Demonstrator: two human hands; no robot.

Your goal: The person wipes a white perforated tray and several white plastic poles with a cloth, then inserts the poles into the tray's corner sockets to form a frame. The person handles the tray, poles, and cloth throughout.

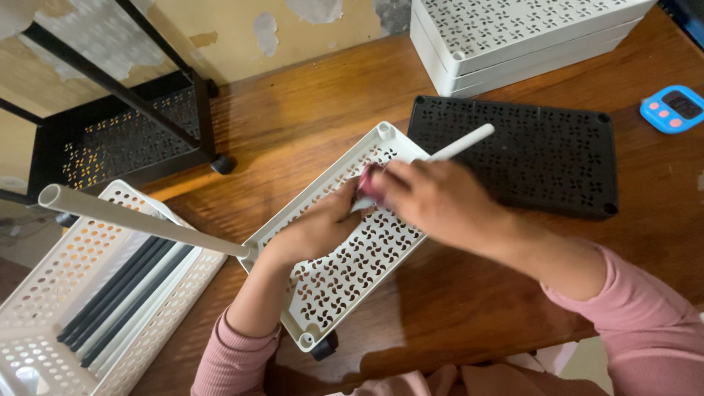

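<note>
Left hand (312,235): lies on the white tray (345,264), fingers curled towards the right hand; whether it grips anything cannot be told, as the fingertips are hidden under the other hand.
Right hand (433,202): blurred, closed around a thin white tube (463,144) that sticks out past the knuckles towards the far side of the table (469,293); the tube's lower end is hidden inside the grip.
Pink bit (369,183): a small dark-pink patch between the two hands, too smeared to name.
White tray: perforated, tilted across the table's middle, with sockets at its corners; one black caster (324,346) shows under its near corner, the other corners' undersides are out of sight.
Long tube (139,218): white, open end at the left, rising from the tray's left corner; the joint is partly covered by the left wrist.
Black tray (528,154): flat on the table just beyond the right hand, near edge partly covered by it.
White stack (506,40): several perforated trays at the top edge, cut off by the frame.
Timer (673,108): blue, at the right edge.
Basket (95,293): white, off the table at lower left, cut off at the bottom, holding dark and pale rods (125,293).
Black rack (117,125): upper left, partly out of frame.
Sleeves (638,323): pink, on both arms.
</note>
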